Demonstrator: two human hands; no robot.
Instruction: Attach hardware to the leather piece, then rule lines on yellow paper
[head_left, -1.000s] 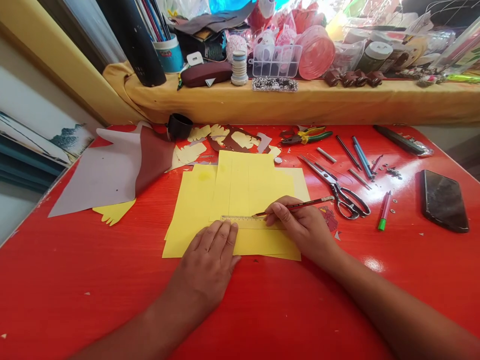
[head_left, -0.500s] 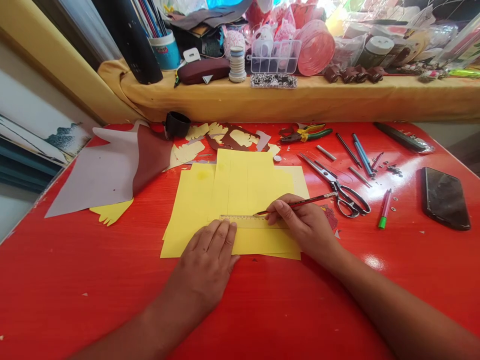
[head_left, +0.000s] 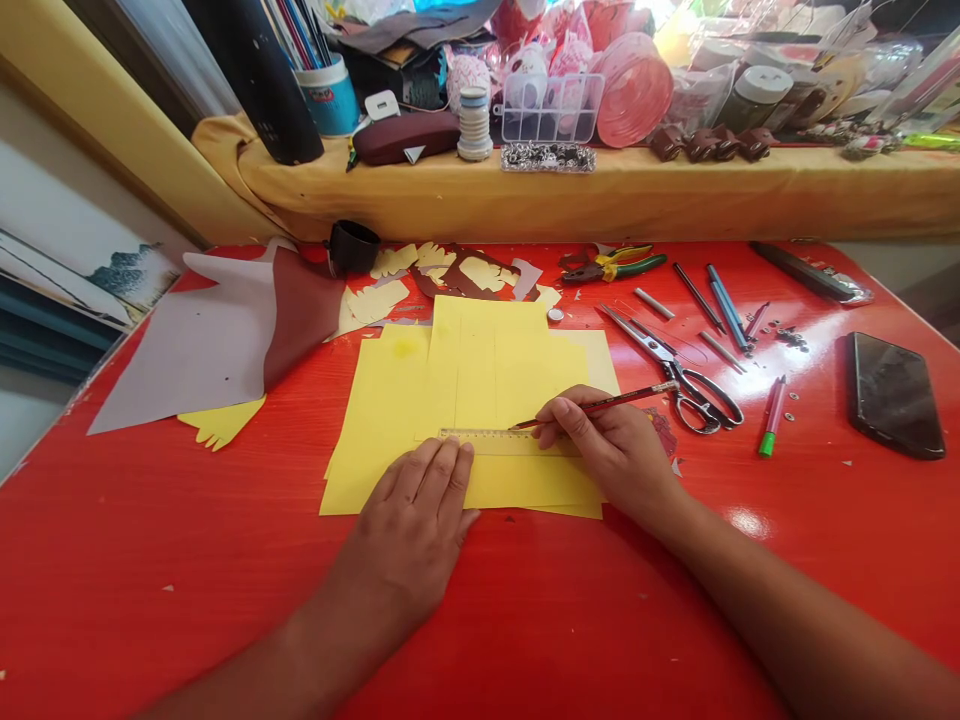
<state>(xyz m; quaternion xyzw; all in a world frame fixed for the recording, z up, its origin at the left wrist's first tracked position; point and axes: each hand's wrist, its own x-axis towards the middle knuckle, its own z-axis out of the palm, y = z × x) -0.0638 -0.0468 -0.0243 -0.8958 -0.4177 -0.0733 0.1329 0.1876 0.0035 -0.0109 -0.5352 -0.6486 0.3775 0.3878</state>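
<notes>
Yellow paper sheets [head_left: 390, 420] lie overlapped on the red table, the top one carrying thin upright pencil lines. A clear ruler [head_left: 491, 443] lies level across the top sheet. My left hand [head_left: 420, 505] is laid flat, its fingertips pressing the ruler's left end and the paper. My right hand [head_left: 600, 435] is closed round a dark red pencil [head_left: 626, 397], whose point meets the paper at the ruler's upper edge. That hand covers the ruler's right end. Just right of it are silver scissors [head_left: 667, 365], lying partly spread.
Pliers [head_left: 615, 265], several pens and a black phone [head_left: 896, 395] lie to the right. Paper scraps [head_left: 480, 272] and a black cup-like ring [head_left: 354, 247] are behind the sheets. At left is a grey and maroon sheet [head_left: 217, 320]. A cloth-covered ledge [head_left: 450, 205] borders the back.
</notes>
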